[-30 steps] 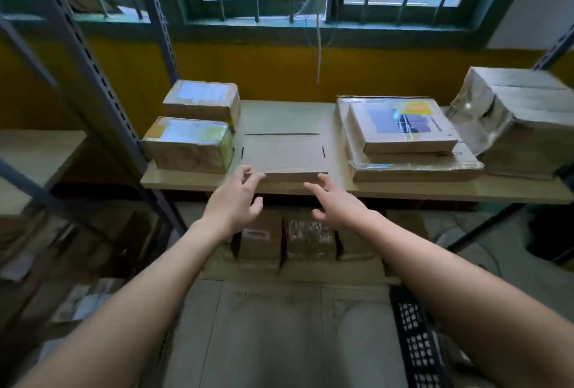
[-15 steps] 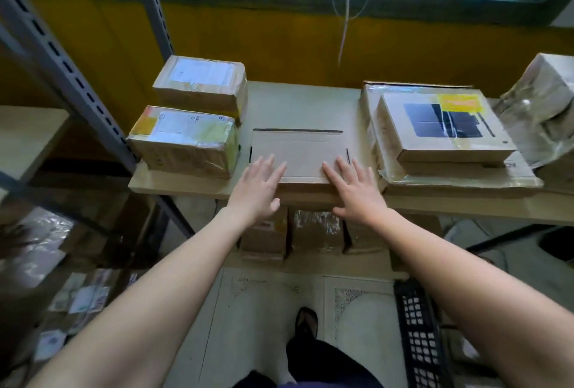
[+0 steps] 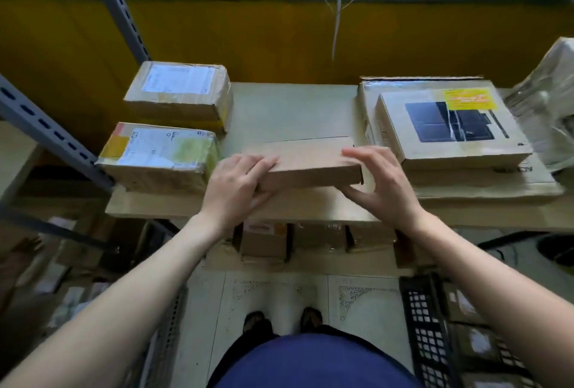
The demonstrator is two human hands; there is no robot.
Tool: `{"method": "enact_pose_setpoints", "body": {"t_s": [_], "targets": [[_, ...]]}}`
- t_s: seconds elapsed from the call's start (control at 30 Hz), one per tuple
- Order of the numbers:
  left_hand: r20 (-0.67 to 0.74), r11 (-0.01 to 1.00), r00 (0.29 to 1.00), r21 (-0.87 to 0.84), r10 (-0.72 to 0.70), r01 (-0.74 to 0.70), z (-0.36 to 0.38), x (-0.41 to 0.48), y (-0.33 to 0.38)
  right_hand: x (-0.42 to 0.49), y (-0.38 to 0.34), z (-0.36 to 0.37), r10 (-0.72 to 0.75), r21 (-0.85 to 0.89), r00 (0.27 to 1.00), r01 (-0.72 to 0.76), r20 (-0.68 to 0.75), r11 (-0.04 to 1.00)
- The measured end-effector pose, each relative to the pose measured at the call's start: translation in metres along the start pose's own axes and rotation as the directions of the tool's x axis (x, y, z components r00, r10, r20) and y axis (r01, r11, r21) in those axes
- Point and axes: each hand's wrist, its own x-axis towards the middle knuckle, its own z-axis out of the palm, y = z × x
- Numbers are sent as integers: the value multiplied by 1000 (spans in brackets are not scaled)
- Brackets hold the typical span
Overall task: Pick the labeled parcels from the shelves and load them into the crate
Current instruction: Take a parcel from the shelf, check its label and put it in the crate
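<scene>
A flat plain cardboard parcel [image 3: 310, 161] lies in the middle of the wooden shelf [image 3: 289, 114], its front edge raised off the board. My left hand [image 3: 239, 185] grips its left front corner, fingers on top and thumb underneath. My right hand [image 3: 379, 182] grips its right front corner the same way. The black plastic crate [image 3: 425, 325] stands on the floor at the lower right with parcels inside. No label shows on the parcel's top face.
Two labeled brown boxes [image 3: 161, 154] [image 3: 183, 92] sit at the shelf's left. A flat box with a dark picture [image 3: 447, 123] lies on a larger carton at the right, beside a plastic-wrapped bundle [image 3: 546, 108]. Grey shelf uprights [image 3: 49, 136] stand left. Small boxes [image 3: 264, 241] fill the lower shelf.
Both hands reached forward from the shelf edge onto the flat parcel, then closed on its front corners and tipped its front edge up. The camera tilted down.
</scene>
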Motion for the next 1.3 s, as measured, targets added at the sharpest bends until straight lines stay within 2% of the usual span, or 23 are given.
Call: {"method": "enact_pose_setpoints", "body": {"t_s": [0.1,0.17,0.2,0.23,0.27,0.3,0.33,0.4,0.43,0.53,0.67,0.73,0.87,0.97,1.03,1.1,1.17,1.23,1.3], "targets": [[-94,994,995,-102,35,-45,-17,31,-7,45,-3,-12,184,181,977,-163,-108,970],[-97,952,990,-299,-105,72,-19,49,-8,75,1,-10,331,174,935,-307,-130,936],[-50,860,973,-479,-223,173,-18,56,-6,86,3,-7,405,154,908,-388,-104,909],[44,690,945,-672,-325,268,-16,63,-3,94,3,-2,479,199,876,-461,-52,865],[137,489,911,-807,-389,330,-13,69,1,100,1,4,535,315,845,-514,25,797],[205,332,879,-869,-431,366,-9,72,5,103,-1,10,554,450,828,-531,92,718],[260,232,850,-888,-457,397,-4,73,8,104,-3,16,549,553,827,-516,122,654],[357,132,809,-876,-467,463,4,66,12,106,-5,23,551,633,830,-476,92,611],[396,124,797,-859,-456,497,7,60,12,108,-5,24,551,642,832,-459,66,614],[468,189,779,-794,-417,578,11,43,6,114,0,22,548,595,837,-434,-11,676],[446,225,800,-798,-401,559,12,33,0,119,2,16,567,570,823,-446,-42,690],[448,209,804,-808,-390,551,9,36,-3,120,2,17,608,577,793,-483,-31,659],[466,73,799,-846,-379,529,3,42,-7,117,-2,11,684,613,728,-521,-43,593],[457,98,830,-855,-321,509,-1,42,-8,107,-2,-11,727,665,672,-482,-137,571],[466,93,856,-864,-226,495,-1,38,-3,93,0,-24,741,656,639,-472,-205,589],[471,98,878,-873,-87,478,1,34,10,73,1,-31,773,651,571,-482,-274,587],[475,110,878,-877,57,467,7,29,30,45,2,-36,826,681,476,-499,-301,536],[478,90,862,-878,167,469,18,23,57,5,-1,-36,865,726,392,-488,-313,484],[509,113,823,-860,251,497,33,20,89,-47,-3,-33,914,784,266,-475,-305,400]]}}
